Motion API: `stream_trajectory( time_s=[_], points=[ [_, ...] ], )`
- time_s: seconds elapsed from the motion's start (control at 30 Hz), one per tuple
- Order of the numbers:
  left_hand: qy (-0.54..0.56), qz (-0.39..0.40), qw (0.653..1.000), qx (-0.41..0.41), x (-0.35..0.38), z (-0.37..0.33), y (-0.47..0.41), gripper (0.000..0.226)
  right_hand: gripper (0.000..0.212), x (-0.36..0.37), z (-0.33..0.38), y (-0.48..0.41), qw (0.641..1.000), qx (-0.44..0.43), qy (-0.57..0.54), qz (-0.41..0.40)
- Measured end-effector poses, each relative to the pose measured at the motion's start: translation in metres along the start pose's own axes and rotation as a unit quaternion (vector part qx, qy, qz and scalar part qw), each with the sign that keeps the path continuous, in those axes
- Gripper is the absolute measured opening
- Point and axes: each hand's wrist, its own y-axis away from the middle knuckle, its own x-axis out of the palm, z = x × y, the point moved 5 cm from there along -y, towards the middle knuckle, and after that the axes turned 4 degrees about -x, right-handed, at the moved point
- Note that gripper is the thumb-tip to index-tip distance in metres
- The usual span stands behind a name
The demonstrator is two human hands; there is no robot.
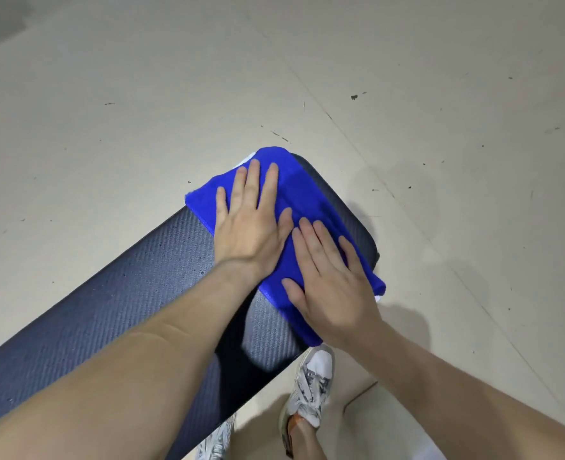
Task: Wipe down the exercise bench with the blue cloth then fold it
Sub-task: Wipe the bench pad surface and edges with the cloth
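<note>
A dark padded exercise bench (115,293) runs from the lower left up to its rounded far end near the middle. The blue cloth (302,190) lies spread across that far end, its edges hanging slightly past both sides of the pad. My left hand (249,224) presses flat on the cloth's left part, fingers apart and pointing away. My right hand (332,280) lies flat on the cloth's near right part, fingers spread. Neither hand grips the cloth; both palms rest on top of it.
A pale tiled floor (440,127) with small dark scuffs surrounds the bench. My two feet in white-grey sneakers (314,383) stand on the floor just right of the bench's near side. A white tag shows at the cloth's far corner (246,160).
</note>
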Motion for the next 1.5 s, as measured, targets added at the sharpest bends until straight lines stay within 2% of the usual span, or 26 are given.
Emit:
stream_trajectory(
  time_s=[0.1, 0.2, 0.27, 0.5, 0.6, 0.7, 0.77, 0.87, 1.03, 1.17, 1.27, 1.37, 1.5],
  points=[
    [-0.024, -0.003, 1.0, -0.005, 0.011, -0.009, -0.01, 0.061, 0.064, -0.003, -0.019, -0.005, 1.0, -0.026, 0.012, -0.01],
    [-0.038, -0.026, 0.999, -0.002, 0.017, -0.038, -0.025, 0.058, 0.067, -0.006, -0.044, -0.012, 0.999, 0.031, -0.002, -0.016],
    [-0.035, -0.008, 0.999, 0.008, 0.022, -0.052, -0.036, 0.057, 0.069, -0.005, -0.05, -0.015, 0.998, 0.063, -0.004, -0.02],
    [-0.026, -0.004, 0.999, 0.024, 0.021, -0.049, -0.034, 0.059, 0.068, 0.0, -0.038, -0.014, 0.992, 0.124, 0.002, -0.02],
    [-0.013, -0.011, 1.0, 0.023, 0.017, -0.029, -0.019, 0.059, 0.066, 0.001, -0.018, -0.01, 0.991, 0.128, 0.019, -0.02],
    [-0.02, -0.012, 1.0, 0.003, 0.012, 0.009, 0.008, 0.059, 0.065, 0.006, 0.028, 0.002, 0.996, 0.086, 0.027, -0.021],
    [-0.042, -0.026, 0.999, -0.018, 0.007, 0.035, 0.029, 0.059, 0.066, 0.008, 0.06, 0.009, 0.996, 0.078, 0.008, -0.031],
    [-0.045, -0.003, 0.997, -0.054, 0.0, 0.083, 0.063, 0.061, 0.07, 0.017, 0.114, 0.018, 0.997, 0.066, -0.038, -0.02],
    [-0.069, 0.007, 0.994, -0.089, -0.011, 0.135, 0.103, 0.061, 0.072, 0.028, 0.162, 0.03, 0.997, -0.014, -0.074, 0.014],
    [-0.053, 0.002, 0.99, -0.128, -0.008, 0.123, 0.097, 0.065, 0.07, 0.02, 0.127, 0.023, 0.994, -0.086, -0.063, 0.012],
    [-0.033, -0.016, 0.989, -0.144, -0.001, 0.092, 0.076, 0.068, 0.063, 0.008, 0.079, 0.009, 0.995, -0.095, -0.027, -0.011],
    [-0.04, -0.039, 0.992, -0.112, 0.004, 0.047, 0.04, 0.068, 0.069, 0.001, 0.027, -0.004, 0.997, -0.077, 0.013, 0.009],
    [-0.026, -0.04, 0.998, -0.041, 0.018, -0.008, -0.004, 0.066, 0.07, -0.002, -0.024, -0.009, 0.998, 0.002, 0.065, 0.023]
  ],
)
